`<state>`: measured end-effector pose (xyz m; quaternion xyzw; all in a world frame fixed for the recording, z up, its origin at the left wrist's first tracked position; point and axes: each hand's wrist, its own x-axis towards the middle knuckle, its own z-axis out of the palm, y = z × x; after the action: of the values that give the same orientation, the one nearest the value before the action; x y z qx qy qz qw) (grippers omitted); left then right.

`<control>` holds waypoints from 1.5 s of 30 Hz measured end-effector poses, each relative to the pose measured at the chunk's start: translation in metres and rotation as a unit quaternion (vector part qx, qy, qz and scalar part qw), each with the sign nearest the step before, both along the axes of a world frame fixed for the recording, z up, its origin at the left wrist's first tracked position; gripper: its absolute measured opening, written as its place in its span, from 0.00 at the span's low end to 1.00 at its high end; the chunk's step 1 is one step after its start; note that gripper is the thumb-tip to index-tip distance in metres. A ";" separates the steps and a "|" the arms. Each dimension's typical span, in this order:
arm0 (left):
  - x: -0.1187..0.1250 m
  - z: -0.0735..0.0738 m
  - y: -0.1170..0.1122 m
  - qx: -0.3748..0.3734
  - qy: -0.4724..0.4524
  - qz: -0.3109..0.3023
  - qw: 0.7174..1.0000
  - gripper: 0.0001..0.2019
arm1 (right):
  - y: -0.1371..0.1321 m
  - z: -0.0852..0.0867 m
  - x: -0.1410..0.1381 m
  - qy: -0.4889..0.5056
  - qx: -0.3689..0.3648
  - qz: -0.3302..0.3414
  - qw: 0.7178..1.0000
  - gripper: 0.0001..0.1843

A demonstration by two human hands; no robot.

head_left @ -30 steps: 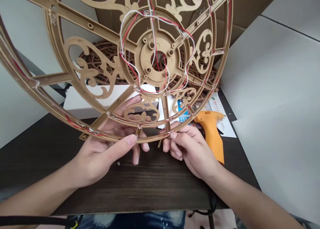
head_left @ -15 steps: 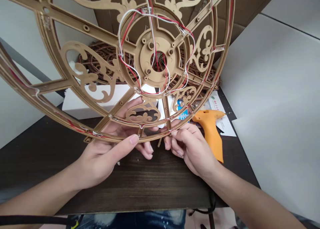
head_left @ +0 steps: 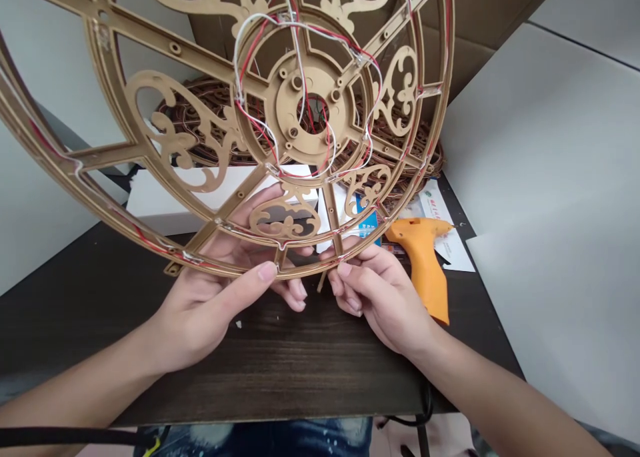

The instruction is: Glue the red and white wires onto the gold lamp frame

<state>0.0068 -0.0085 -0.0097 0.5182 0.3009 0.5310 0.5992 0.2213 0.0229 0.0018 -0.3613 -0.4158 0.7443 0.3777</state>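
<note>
A large round gold openwork frame (head_left: 150, 50) with scroll ornaments, a central hub and red and white wires stands tilted upright over the dark wooden table (head_left: 280, 364). My left hand (head_left: 215, 304) grips its lower rim, thumb in front, fingers behind the scroll piece. My right hand (head_left: 380, 297) pinches the rim just to the right, at the foot of a spoke, fingers curled closed.
An orange glue gun (head_left: 425, 257) lies on the table right of my right hand. A white box (head_left: 165, 204), printed papers (head_left: 440, 217) and a stack of darker openwork frames (head_left: 210, 124) lie behind. Cardboard and grey-white panels enclose the table.
The frame has shifted slightly left and up in view. Both hands keep their grip on the lower rim, with small finger adjustments.
</note>
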 end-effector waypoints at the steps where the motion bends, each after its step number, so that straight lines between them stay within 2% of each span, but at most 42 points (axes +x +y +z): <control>1: 0.000 0.000 0.000 -0.004 -0.001 0.001 1.000 0.28 | 0.000 0.000 0.000 0.001 0.001 0.001 1.000 0.05; 5: -0.001 0.000 0.000 -0.011 0.016 0.000 1.000 0.27 | 0.000 -0.003 -0.001 -0.004 0.001 -0.004 1.000 0.07; 8: -0.004 0.001 0.001 0.014 0.054 0.000 0.998 0.27 | 0.001 -0.004 -0.002 -0.016 -0.002 -0.007 1.000 0.10; 11: -0.005 0.000 0.001 0.017 0.060 0.007 0.998 0.28 | 0.002 -0.006 -0.002 -0.026 0.000 -0.001 1.000 0.09; 16: -0.005 0.000 0.000 0.014 0.036 0.015 0.999 0.31 | 0.003 -0.006 0.001 -0.008 0.013 0.029 0.999 0.10; 23: -0.002 0.009 0.000 0.002 0.040 0.023 0.999 0.28 | 0.004 -0.004 0.006 0.014 0.028 0.087 0.996 0.09; 36: -0.005 0.003 -0.001 -0.001 0.079 0.028 0.997 0.24 | 0.006 -0.003 0.001 -0.052 0.036 0.062 0.996 0.09; 45: 0.001 0.011 -0.002 -0.032 0.013 0.008 0.999 0.25 | 0.002 -0.001 -0.002 -0.041 0.022 0.030 0.998 0.07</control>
<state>0.0081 -0.0105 0.0017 0.5032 0.3295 0.5188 0.6075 0.2188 0.0252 0.0010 -0.3703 -0.4580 0.7306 0.3454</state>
